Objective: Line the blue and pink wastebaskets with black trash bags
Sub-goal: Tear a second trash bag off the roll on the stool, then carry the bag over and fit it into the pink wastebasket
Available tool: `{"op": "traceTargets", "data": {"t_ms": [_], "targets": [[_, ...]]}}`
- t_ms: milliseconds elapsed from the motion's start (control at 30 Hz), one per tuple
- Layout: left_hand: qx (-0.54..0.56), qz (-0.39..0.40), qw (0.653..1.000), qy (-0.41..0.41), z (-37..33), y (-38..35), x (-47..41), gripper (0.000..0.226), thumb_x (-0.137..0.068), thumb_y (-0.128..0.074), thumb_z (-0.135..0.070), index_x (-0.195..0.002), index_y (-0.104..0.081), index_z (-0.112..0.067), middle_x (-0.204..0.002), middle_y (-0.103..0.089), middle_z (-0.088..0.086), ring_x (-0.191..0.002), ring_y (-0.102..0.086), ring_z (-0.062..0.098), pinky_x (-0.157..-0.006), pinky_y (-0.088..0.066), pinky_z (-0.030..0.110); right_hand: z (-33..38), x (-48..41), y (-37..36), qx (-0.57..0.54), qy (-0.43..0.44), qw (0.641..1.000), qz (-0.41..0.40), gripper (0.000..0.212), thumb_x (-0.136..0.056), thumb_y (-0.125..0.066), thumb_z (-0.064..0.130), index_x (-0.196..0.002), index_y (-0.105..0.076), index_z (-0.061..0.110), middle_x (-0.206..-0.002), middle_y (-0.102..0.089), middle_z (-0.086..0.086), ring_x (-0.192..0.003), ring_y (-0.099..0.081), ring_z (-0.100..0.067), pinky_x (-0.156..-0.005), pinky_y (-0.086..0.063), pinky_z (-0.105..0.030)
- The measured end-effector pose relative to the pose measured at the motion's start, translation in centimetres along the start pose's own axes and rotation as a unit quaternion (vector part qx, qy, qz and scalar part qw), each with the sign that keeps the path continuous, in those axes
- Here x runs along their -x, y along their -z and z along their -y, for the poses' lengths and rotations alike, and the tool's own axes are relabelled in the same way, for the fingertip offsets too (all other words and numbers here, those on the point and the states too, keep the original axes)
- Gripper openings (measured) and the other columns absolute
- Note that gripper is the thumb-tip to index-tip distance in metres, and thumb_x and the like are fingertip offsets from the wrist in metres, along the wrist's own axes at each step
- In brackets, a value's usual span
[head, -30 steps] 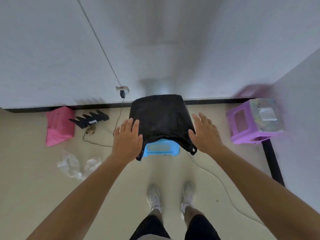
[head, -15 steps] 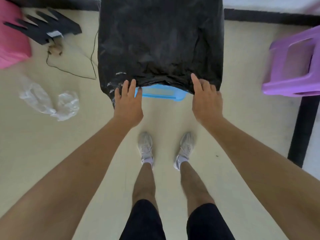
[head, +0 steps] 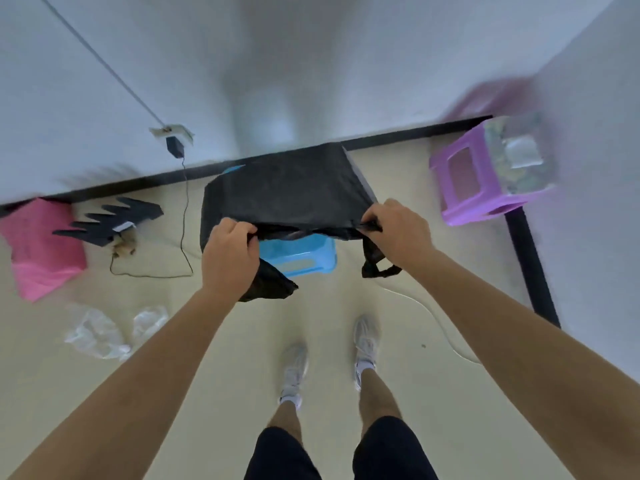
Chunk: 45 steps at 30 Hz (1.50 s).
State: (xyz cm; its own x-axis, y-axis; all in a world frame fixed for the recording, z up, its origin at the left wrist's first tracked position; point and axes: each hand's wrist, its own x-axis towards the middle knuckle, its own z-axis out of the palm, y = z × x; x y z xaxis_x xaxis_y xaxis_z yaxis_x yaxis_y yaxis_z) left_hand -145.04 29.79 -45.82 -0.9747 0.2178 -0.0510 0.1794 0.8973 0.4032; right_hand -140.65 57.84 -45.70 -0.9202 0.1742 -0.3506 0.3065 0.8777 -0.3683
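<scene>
At six o'clock the person's legs and two white shoes (head: pixel 365 344) stand on the pale floor (head: pixel 214 393); half a second ago the view was tipped further down and closer in, and now it has lifted so the wall shows again. Both bare forearms reach forward to the middle of the view. The left hand (head: pixel 230 258), which lay flat with fingers spread on the bag's lower edge, is now clenched on a gathered fold of the black trash bag (head: pixel 287 192), and a loose flap of the bag hangs below that fist. The right hand (head: pixel 398 230), also flat before, now pinches the bag's right corner, with a bag handle loop (head: pixel 379 268) dangling beneath it. Between the hands, at twelve o'clock, the blue wastebasket (head: pixel 299 254) stands on the floor with the bag draped over its top; more of its blue front shows under the lifted hem than before, and a sliver of blue shows at the far left corner. At eight o'clock crumpled clear plastic (head: pixel 100 332) lies on the floor. At nine o'clock the pink wastebasket (head: pixel 45 251) lies near the wall, well apart from the blue one, with a black jagged object (head: pixel 110 218) just beside it and a thin black cable (head: pixel 185 216) running up to the wall. At two o'clock stands a purple stool (head: pixel 485 181), blurred.
</scene>
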Motion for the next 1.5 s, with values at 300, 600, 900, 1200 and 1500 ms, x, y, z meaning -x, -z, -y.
{"op": "traceTargets", "data": {"t_ms": [300, 600, 900, 1200, 1500], "targets": [[0.027, 0.006, 0.962, -0.27, -14.5, 8.3, 3.7, 0.011, -0.086, -0.065, -0.016, -0.096, -0.066, -0.012, -0.083, -0.057, 0.01, -0.079, -0.055, 0.031, -0.069, -0.044, 0.041, -1.3, 23.6, 10.3, 0.049, -0.108, 0.982, -0.146, 0.026, -0.099, -0.044, 0.047, -0.116, -0.055, 0.03, -0.087, -0.07, 0.002, -0.076, -0.066, -0.025, -0.061, -0.047, -0.033], [-0.115, 0.039, 0.748, -0.653, -35.6, 10.9, 18.9, 0.048, -0.072, -0.071, -0.003, -0.118, -0.059, -0.009, -0.09, -0.053, 0.018, -0.078, -0.052, 0.036, -0.065, -0.046, 0.044, -5.0, 53.7, 11.6, 0.203, -0.276, 0.931, -0.124, 0.032, -0.086, -0.062, 0.008, -0.114, -0.054, 0.022, -0.124, -0.046, -0.007, -0.049, -0.039, -0.021, -0.045, -0.04, -0.032], [-0.076, 0.043, 0.543, -0.835, -44.7, 10.4, 49.2, 0.073, -0.065, -0.077, -0.012, -0.133, -0.05, -0.014, -0.102, -0.05, 0.018, -0.089, -0.051, 0.037, -0.079, -0.046, 0.051, -1.7, 85.2, 1.1, 0.07, -0.649, 0.71, -0.265, 0.045, -0.089, -0.05, 0.048, -0.129, -0.046, 0.027, -0.096, -0.059, 0.0, -0.07, -0.063, -0.026, -0.053, -0.038, -0.031], [0.032, 0.167, 0.487, -0.857, -42.9, 9.9, 86.7, 0.08, -0.083, -0.037, -0.075, -0.127, -0.051, -0.011, -0.117, -0.059, 0.01, -0.106, -0.055, 0.033, -0.09, -0.042, 0.05, 7.9, 116.5, -14.1, 0.056, -0.79, 0.571, -0.217, 0.086, -0.074, -0.071, 0.027, -0.147, -0.026, 0.028, -0.108, -0.054, -0.007, -0.089, -0.056, -0.025, -0.078, -0.042, -0.035], [0.073, 0.267, 0.296, -0.914, -40.8, 11.7, 118.6, 0.063, -0.087, -0.019, -0.051, -0.109, -0.061, -0.01, -0.107, -0.066, 0.006, -0.107, -0.056, 0.029, -0.089, -0.039, 0.045, 13.0, 138.9, -26.0, -0.044, -0.874, 0.322, -0.36, 0.048, -0.092, -0.046, 0.042, -0.135, -0.037, 0.023, -0.109, -0.054, -0.009, -0.093, -0.062, -0.037, -0.069, -0.046, -0.039]]}}
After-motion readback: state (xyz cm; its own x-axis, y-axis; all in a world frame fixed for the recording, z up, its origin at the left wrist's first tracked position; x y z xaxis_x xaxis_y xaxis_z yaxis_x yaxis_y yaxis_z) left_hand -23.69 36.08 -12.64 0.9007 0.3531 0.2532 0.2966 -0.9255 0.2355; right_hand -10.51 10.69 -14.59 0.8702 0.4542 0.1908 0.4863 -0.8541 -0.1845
